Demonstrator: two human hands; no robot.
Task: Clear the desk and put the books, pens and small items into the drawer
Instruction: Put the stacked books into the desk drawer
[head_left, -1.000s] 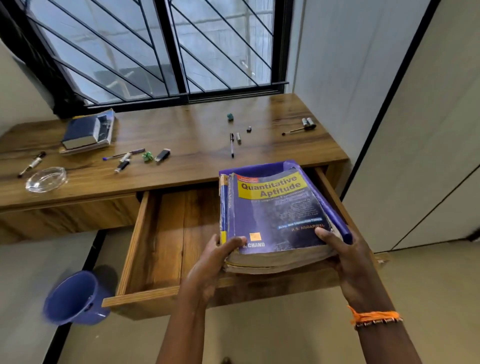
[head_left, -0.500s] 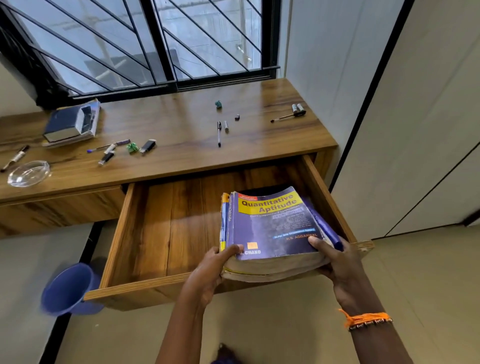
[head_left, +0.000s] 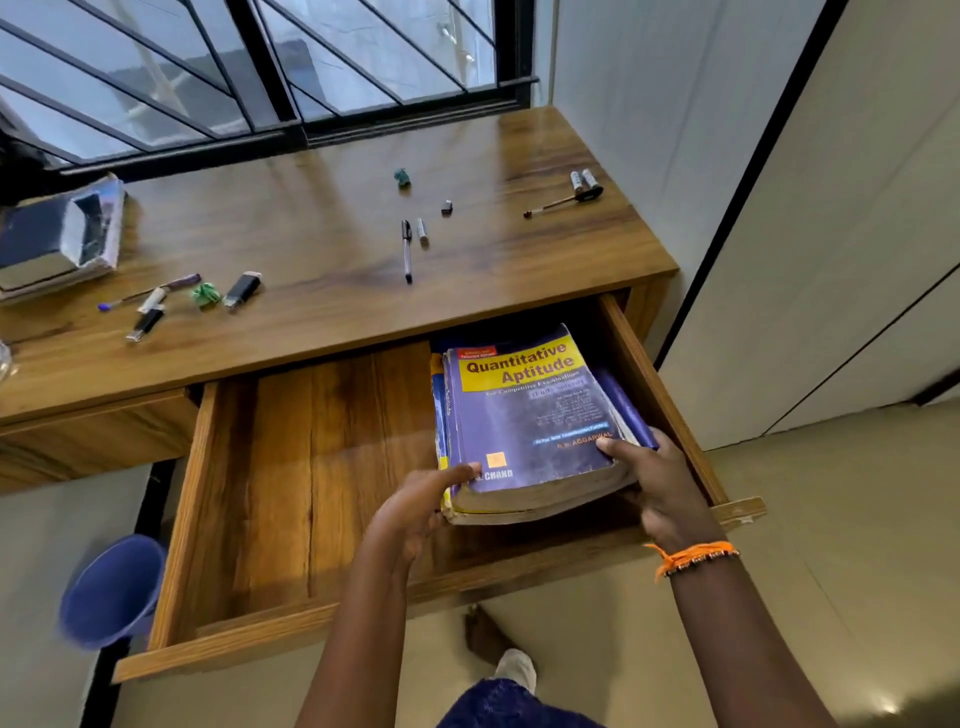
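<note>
Head view, left to right: blue bucket (head_left: 106, 590) on the floor at the far left, below the open drawer (head_left: 311, 467). On the wooden surface (head_left: 322, 249), far left: a stack of books (head_left: 57, 234), dark blue cover on top. Next along: a purple pen (head_left: 150, 291), a black-and-white marker (head_left: 147, 322), a green crumpled bit (head_left: 206, 294), a black lighter-shaped item (head_left: 242, 289). Mid surface: a black pen (head_left: 407, 250), a short silver piece (head_left: 422, 230) just beside it, a small dark block (head_left: 447, 208), a teal lump (head_left: 402, 177) nearer the window. Right end: two batteries (head_left: 584, 180) side by side, a black-tipped pen (head_left: 563, 200) near them. Drawer pulled out, its left half showing bare wood. Thick purple book (head_left: 524, 421) sits in the drawer's right side, far end under the surface edge, on top of another blue book (head_left: 623, 405) whose edge shows at right. Cover worn, page block yellowed and swollen. Yellow panel reads "Quantitative Aptitude"; lower down "R.S. AGGARWAL" and "S.CHAND" by an orange square; small print blurred. Left hand (head_left: 415, 506) grips the near-left corner, thumb on the cover, fingers curled under. Right hand (head_left: 660, 483) grips the near-right corner, thumb on top, fingers clamped below; orange thread band (head_left: 691, 556) on that wrist.
</note>
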